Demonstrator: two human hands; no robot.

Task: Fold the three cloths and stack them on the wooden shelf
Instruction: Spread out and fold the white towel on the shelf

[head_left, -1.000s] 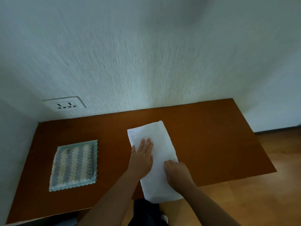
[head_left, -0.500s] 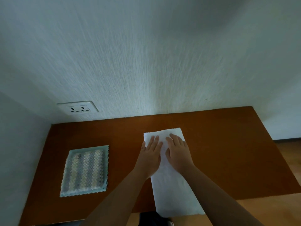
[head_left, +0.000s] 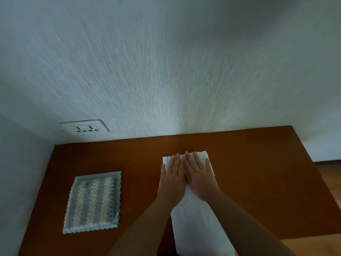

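I see the left hand [head_left: 172,179] and the right hand [head_left: 200,180] lying flat, side by side, on the far end of the white cloth [head_left: 195,228]. The fingers are straight and press down; they grab nothing. The white cloth is a long strip in the middle of the wooden shelf [head_left: 258,182]. I count two cloths: this one and a stripy cloth [head_left: 94,202] lying flat to the left. The white cloth's near end goes over the shelf's front edge and is cut off at the bottom.
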